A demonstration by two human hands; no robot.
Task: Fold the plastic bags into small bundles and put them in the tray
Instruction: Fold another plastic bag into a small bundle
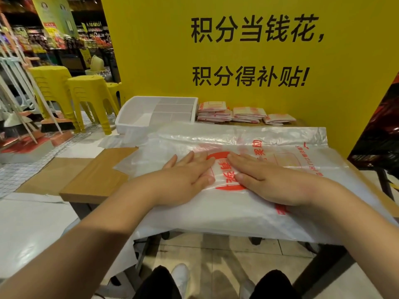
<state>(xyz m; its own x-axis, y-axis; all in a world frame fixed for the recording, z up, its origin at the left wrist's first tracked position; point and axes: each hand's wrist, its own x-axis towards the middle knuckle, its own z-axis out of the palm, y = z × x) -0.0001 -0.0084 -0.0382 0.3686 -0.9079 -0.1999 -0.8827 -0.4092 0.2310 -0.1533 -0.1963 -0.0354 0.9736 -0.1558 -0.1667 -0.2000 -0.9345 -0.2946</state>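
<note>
Head view shows the left grip (185, 180) and the right grip (265, 180) lying flat, fingers straight, grasping nothing and pressing side by side on the red-printed plastic bag (216, 219) spread over the tabletop (97, 178). Beyond the bag, the white tray (123, 124) sits at the far left, with stacks of folded bundles (216, 113) just beside it, against the yellow wall (151, 50).
</note>
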